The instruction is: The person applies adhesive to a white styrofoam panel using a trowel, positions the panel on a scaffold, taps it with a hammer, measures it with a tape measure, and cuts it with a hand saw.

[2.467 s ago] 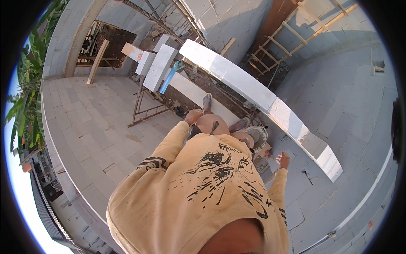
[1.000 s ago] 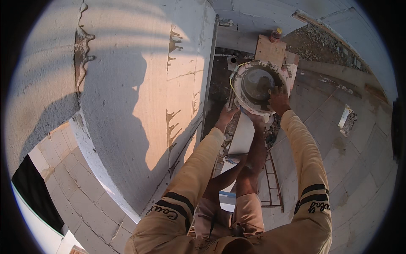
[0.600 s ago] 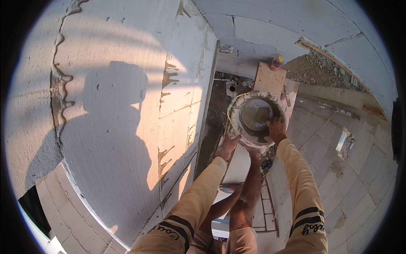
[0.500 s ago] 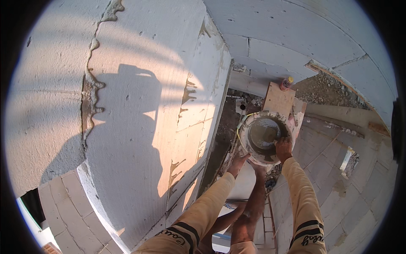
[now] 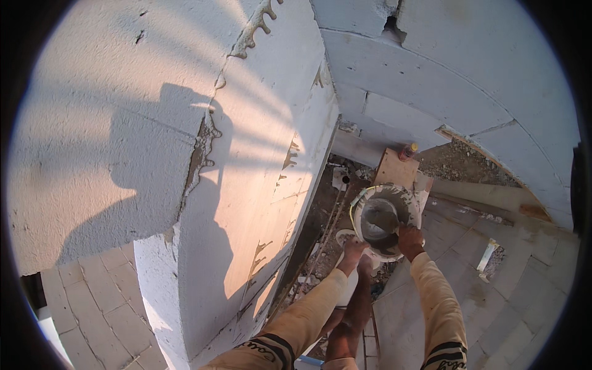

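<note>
A round bucket (image 5: 410,206), its walls smeared with mortar, stands below me and holds wet grey mortar (image 5: 374,217). At its near-left rim, my left hand (image 5: 354,251) is closed on the bucket's edge. My right hand (image 5: 410,240) is closed at the right side, over the rim. From its fingers a grey trowel blade (image 5: 386,221) reaches into the bucket; the handle is mostly hidden in my fist. A thin yellowish bucket handle (image 5: 353,213) hangs along the left side.
A tall pale block wall (image 5: 259,185) with mortar drips rises close on my left. Behind the bucket are a wooden board (image 5: 394,169) and a small bottle (image 5: 408,152) with a yellow cap. More block walls (image 5: 431,74) stand ahead; grey blocks (image 5: 468,246) lie on the right.
The view has shifted, so the bucket appears lower and slightly left. The trowel blade now shows inside the bucket. My left hand stays at the rim.
</note>
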Motion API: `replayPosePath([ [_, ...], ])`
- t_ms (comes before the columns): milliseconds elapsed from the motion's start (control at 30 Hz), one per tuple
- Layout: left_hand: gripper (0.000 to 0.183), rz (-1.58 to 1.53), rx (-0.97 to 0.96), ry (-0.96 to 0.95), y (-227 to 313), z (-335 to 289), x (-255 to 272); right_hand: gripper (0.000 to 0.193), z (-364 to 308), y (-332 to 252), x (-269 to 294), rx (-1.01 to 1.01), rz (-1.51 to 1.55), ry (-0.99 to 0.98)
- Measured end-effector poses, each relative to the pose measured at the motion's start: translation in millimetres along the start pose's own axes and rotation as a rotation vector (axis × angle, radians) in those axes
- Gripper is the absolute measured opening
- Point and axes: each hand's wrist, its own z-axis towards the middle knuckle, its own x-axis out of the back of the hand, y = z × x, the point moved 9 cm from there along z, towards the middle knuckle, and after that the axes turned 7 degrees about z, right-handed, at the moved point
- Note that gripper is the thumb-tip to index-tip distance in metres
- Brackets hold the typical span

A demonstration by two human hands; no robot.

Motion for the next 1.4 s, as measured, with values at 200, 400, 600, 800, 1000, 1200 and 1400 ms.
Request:
replayPosePath([
  [200,0.028,-0.074,0.047,0.017,77,-130,16,0.028,-129,-21,96,0.111,-0.086,0.021],
  [400,0.029,-0.139,0.071,-0.014,203,-323,35,0.034,-322,-77,250,0.285,-0.086,-0.045],
  [600,0.03,-0.004,0.081,0.012,318,-483,79,0.041,-472,-127,406,0.441,-0.236,0.082],
  [800,0.034,-0.377,0.054,0.094,401,-604,91,0.026,-562,-200,530,0.689,-0.404,0.262],
  [1000,0.035,-0.299,-0.073,0.271,463,-692,130,0.028,-625,-287,605,0.92,-0.507,0.425],
  [1200,0.034,-0.312,-0.197,0.506,482,-740,151,0.026,-624,-334,577,1.082,-0.702,0.364],
  [1400,0.025,-0.667,-0.266,0.707,477,-797,164,0.03,-628,-392,549,1.228,-0.603,0.022],
])
